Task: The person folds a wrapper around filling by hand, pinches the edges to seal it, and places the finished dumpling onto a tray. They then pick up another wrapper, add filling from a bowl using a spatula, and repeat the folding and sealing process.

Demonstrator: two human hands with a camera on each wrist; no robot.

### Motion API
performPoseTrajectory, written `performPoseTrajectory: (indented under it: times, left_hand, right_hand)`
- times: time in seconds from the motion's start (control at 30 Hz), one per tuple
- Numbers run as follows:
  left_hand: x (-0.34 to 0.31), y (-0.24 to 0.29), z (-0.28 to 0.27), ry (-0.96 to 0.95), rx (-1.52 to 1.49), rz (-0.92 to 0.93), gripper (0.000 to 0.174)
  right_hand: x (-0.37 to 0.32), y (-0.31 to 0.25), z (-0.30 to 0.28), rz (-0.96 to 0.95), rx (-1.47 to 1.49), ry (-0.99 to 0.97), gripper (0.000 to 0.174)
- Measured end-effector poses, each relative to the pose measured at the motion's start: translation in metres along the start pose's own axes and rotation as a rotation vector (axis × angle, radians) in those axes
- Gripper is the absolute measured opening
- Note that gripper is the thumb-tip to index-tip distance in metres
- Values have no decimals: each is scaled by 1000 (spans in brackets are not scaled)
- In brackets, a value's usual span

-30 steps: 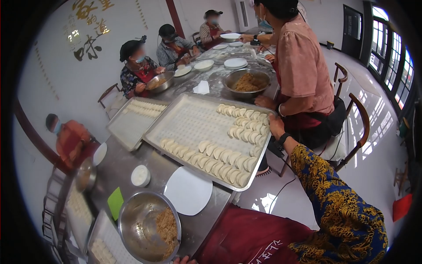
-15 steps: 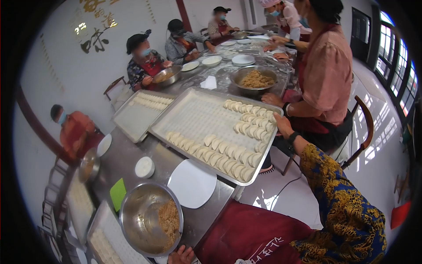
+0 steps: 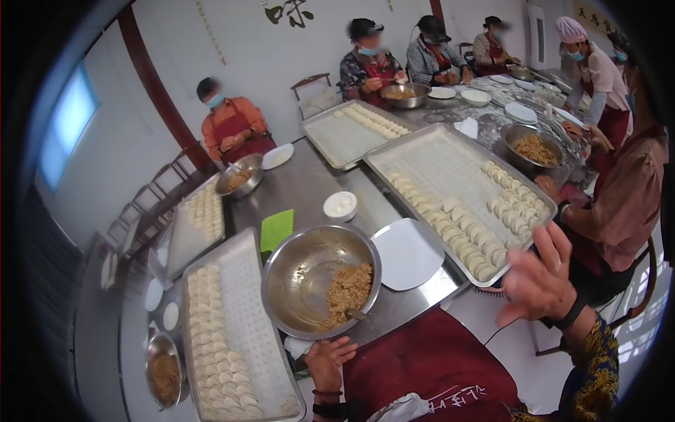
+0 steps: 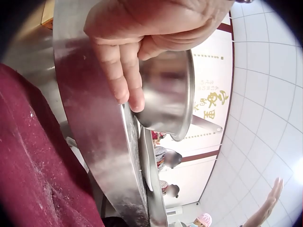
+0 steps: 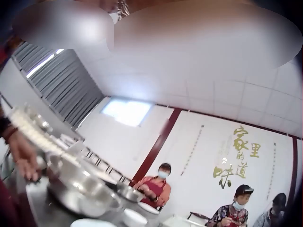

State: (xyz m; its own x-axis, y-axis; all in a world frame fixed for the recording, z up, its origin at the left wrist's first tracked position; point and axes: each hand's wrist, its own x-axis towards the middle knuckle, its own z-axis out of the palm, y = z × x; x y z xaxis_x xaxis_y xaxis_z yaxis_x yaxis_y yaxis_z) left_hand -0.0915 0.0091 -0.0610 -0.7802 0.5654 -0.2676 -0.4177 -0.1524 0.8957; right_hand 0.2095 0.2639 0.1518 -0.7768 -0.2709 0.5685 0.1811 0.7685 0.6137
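My left hand (image 3: 328,363) rests at the table edge beside a steel bowl of filling (image 3: 295,271); its fingers are extended and hold nothing. In the left wrist view the fingertips (image 4: 137,103) lie at the table edge, close by the bowl's outer wall. A utensil handle (image 3: 356,314) leans out over the near rim. My right hand (image 3: 538,274) is raised in the air with spread fingers, off the near corner of a large metal tray of dumplings (image 3: 439,165). Between bowl and tray sits a white plate (image 3: 408,254).
A second dumpling tray (image 3: 254,299) stands left of the bowl. A green mat (image 3: 276,229) and a small white bowl (image 3: 340,207) lie behind it. Several people work around the table, one in a pink shirt (image 3: 626,183) close on the right.
My right hand has let go of the large tray's edge and lifted away from it. The head view has swung left, showing more of my left hand and the left dumpling tray.
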Motion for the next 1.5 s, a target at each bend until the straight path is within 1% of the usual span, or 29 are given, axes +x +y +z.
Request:
performPoseTrajectory:
  times: [0.03,0.07,0.1,0.13,0.2,0.23,0.27,0.3,0.33,0.4,0.47,0.5,0.53,0.57,0.67,0.73,0.77,0.83,0.9,1.0,1.1,1.13,1.17,1.2,1.27,1.33,1.4,1.47,1.5]
  left_hand:
    - [1,-1,-4,-90,-78,21,27]
    - [0,1,-10,-75,-78,39,27]
    - [-3,5,-9,-68,13,16,28]
    - [-2,6,-3,-81,101,-12,29]
    - [6,-9,-19,-168,-178,11,27]
    - [9,-22,-25,-173,-133,89,31]
    - [17,-30,-34,-216,85,190,36]
    - [19,-24,-31,-64,-49,-24,37]
    - [1,4,-8,-62,-91,-65,40]
    - [6,-6,-11,-54,-107,-47,47]
    - [10,-10,-12,-13,-54,-52,42]
    - [11,-9,-12,8,11,-62,37]
    - [8,-2,-11,-45,89,-44,30]
    - [1,-4,-10,-107,63,57,30]
    - [3,1,-4,-93,80,40,31]
    - [-2,7,-2,-39,63,49,31]
    - [1,12,3,-1,31,-9,31]
    - [6,4,-2,-33,-74,-107,33]
    - [4,2,-5,-51,-73,-105,33]
    - [3,9,6,-29,16,-69,34]
    - [4,4,0,-3,79,-62,36]
    - [7,-8,-8,-79,-43,-83,37]
    - [10,-10,-16,-137,-168,-66,38]
    - [5,-1,-7,-78,21,-14,39]
    - [5,4,-5,-84,-43,-57,37]
    - [5,8,1,-71,-17,-92,36]
    - [2,12,3,-29,17,-134,35]
    - [3,17,7,-33,135,-121,44]
    - [5,13,1,-50,61,-141,41]
  right_hand:
    - [5,12,2,189,0,32,94]
    - [11,24,6,378,7,62,92]
    - [25,33,7,376,13,66,92]
    - [45,43,6,435,4,186,88]
    - [62,57,-7,557,-71,403,82]
    - [27,35,5,653,288,57,75]
    - [57,31,-6,72,186,219,67]
    - [61,29,-4,22,-46,74,65]
    - [54,42,18,182,-34,95,74]
    - [51,69,26,695,56,316,83]
    - [58,58,3,587,45,324,89]
    - [61,42,-4,320,47,287,90]
    - [64,31,-10,55,60,267,92]
    - [69,29,-14,190,75,276,90]
    - [57,41,23,622,209,382,81]
    - [50,17,28,577,264,218,72]
    - [33,-1,49,530,423,210,72]
    - [25,-51,65,453,539,-6,76]
    - [21,-87,79,523,782,-159,66]
    - [-5,-136,114,546,894,-212,64]
    - [-19,-162,133,677,964,-290,58]
    - [-28,-168,132,647,980,-281,58]
    - [-35,-171,135,699,1003,-297,59]
    - [-29,-170,144,746,1037,-311,60]
    - [-11,-140,120,614,908,-159,60]
    - [-1,-103,111,879,775,62,63]
    - [16,-65,97,1056,701,339,69]
    - [58,-53,69,869,511,470,87]
    - [56,-46,53,685,427,391,95]
